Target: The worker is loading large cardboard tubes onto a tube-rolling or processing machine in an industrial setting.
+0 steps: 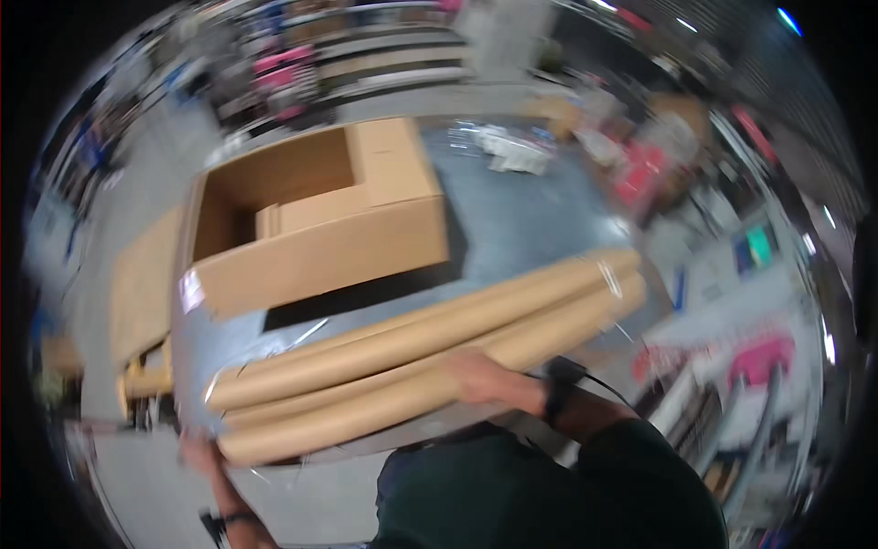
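In the head view, the person holds a bundle of long brown paper rolls [430, 352] across the near edge of the grey surface [521, 220]. The right hand [485, 377] lies on the middle of the bundle with its fingers clenched around the lower roll. The left hand [197, 453] is at the left end of the rolls, below them; the picture is blurred there, so I cannot tell how its fingers are. Behind the rolls, an open cardboard box [315, 215] stands on the surface. Some crumpled white plastic [514, 151] lies at the far end.
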Demonstrator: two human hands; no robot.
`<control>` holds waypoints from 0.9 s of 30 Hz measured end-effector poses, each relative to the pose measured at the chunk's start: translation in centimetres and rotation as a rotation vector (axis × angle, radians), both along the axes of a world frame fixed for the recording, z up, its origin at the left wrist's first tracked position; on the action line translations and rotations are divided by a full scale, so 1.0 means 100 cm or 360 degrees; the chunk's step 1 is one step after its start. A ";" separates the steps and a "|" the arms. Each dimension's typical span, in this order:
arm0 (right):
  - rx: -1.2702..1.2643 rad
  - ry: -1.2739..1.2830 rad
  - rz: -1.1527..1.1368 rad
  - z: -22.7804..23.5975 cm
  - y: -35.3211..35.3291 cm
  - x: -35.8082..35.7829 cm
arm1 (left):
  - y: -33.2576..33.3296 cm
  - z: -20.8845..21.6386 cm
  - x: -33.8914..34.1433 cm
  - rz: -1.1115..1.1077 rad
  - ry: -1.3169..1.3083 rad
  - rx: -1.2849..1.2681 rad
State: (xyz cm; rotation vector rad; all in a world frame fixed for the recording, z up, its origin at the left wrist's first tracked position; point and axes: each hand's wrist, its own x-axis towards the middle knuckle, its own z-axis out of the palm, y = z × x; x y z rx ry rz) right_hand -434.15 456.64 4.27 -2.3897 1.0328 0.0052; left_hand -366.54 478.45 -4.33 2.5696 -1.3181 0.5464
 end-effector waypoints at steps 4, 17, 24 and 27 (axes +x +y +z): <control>-0.0209 0.0204 -0.0103 0.013 0.012 -0.010 | -0.081 0.043 -0.050 0.0488 0.0709 -0.0440; -0.0232 -0.0026 -0.0003 -0.010 0.029 0.088 | -0.114 0.035 -0.299 0.0456 0.3224 -0.1468; -0.0269 -0.0192 0.0164 0.004 0.008 -0.041 | -0.080 0.084 -0.254 0.0403 0.2924 -0.1582; -0.0163 -0.0089 0.0100 0.027 0.000 -0.082 | -0.041 0.113 -0.195 0.0388 0.2971 -0.1790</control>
